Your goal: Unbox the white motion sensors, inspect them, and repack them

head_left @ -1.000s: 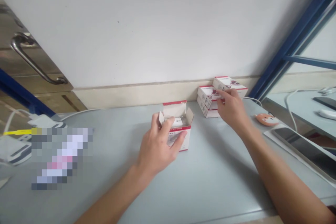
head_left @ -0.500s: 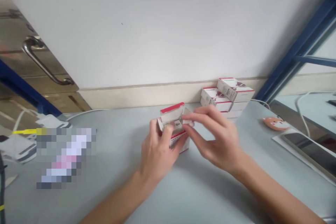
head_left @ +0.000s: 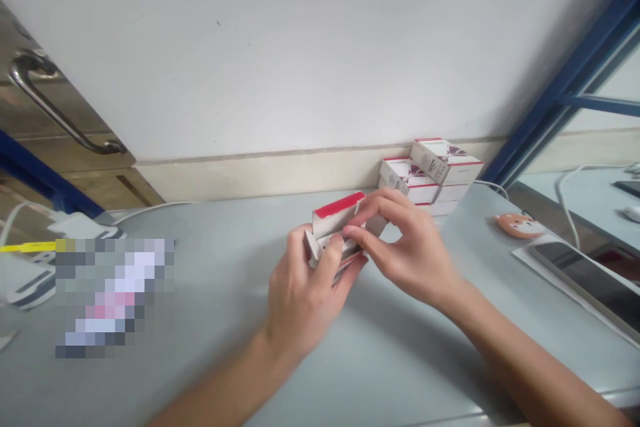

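A small white-and-red cardboard box (head_left: 336,215) with its lid flap raised is at the middle of the view. My left hand (head_left: 310,280) is wrapped round its near left side, thumb and fingers at the open top. At the right part of the opening, my right hand (head_left: 407,237) has its thumb and index finger pinched together. What lies between those fingertips is too small and hidden to name. Most of the box's front and its contents are covered by my fingers.
Several similar white-and-red boxes (head_left: 440,177) are stacked by the wall at the back right. On the right lie an orange animal-faced item (head_left: 519,225) and a dark phone (head_left: 590,273). White chargers and cables (head_left: 90,227) and a blurred-out item (head_left: 117,300) are on the left.
The box has tipped and risen slightly in my left hand. My right fingers have moved a little left and closer into the opening. The camera view has shifted slightly.
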The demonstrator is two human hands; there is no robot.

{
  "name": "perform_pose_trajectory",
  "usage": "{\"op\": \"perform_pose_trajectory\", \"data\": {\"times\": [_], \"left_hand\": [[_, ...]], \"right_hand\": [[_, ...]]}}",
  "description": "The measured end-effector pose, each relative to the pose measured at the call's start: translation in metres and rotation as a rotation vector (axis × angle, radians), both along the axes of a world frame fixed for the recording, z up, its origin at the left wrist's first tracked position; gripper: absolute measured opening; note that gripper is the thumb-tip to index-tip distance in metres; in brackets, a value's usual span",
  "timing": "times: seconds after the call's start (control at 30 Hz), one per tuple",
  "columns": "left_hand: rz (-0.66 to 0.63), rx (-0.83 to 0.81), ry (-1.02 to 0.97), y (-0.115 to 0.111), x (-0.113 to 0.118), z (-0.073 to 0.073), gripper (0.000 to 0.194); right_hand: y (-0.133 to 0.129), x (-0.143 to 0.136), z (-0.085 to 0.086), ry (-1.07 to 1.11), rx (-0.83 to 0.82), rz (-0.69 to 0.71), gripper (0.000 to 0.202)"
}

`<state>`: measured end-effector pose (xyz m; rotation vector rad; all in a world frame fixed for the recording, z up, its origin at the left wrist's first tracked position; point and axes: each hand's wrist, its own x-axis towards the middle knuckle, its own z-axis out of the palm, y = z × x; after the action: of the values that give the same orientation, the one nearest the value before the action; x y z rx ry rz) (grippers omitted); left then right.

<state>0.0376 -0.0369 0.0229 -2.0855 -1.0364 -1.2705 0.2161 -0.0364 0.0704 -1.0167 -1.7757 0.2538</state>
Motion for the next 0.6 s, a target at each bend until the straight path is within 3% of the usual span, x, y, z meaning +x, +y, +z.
{"op": "perform_pose_trajectory", "data": {"times": [0.2,0.43,0.6], "left_hand": [[-0.016,-0.07,-0.072,0.002,0.0,-0.002,0.035],[-0.124,-0.277,-0.269,0.006,-0.001,-0.002,0.033],[-0.316,-0.307,-0.423,0.015,0.0,-0.01,0.06]], "right_hand": [[0.005,0.004,-0.011,-0.197,0.232,-0.054,0.011],[0.011,0.002,-0.028,-0.389,0.443,-0.154,0.011],[0.018,0.003,-0.037,-0.33,0.455,-0.182,0.008]]}}
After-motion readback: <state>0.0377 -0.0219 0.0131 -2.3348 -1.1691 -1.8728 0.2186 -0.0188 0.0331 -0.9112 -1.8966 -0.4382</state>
